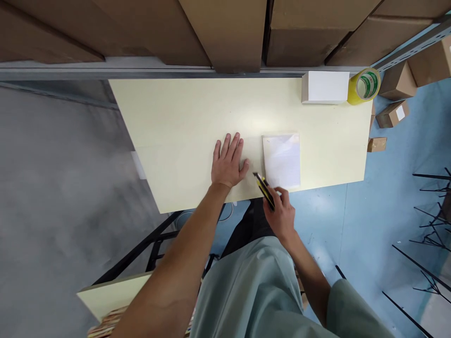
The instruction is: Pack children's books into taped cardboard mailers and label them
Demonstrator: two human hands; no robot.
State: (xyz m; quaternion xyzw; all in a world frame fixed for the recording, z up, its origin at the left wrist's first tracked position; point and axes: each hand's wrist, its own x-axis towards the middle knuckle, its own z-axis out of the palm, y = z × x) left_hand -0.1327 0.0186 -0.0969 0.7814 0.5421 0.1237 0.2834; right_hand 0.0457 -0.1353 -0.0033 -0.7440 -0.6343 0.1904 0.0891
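My left hand lies flat on the pale tabletop, fingers apart and nothing in it. My right hand grips a black and yellow utility knife by the table's front edge. The knife's tip points up and left, toward the left hand's thumb. Just beyond the right hand, a white square sheet or thin stack of paper rests on the tabletop. Whether the knife's tip touches the table I cannot tell.
At the back right stand a white box and a roll of yellow tape. Large cardboard boxes fill a metal shelf along the far edge. Smaller cartons sit on the blue floor to the right, near black metal legs.
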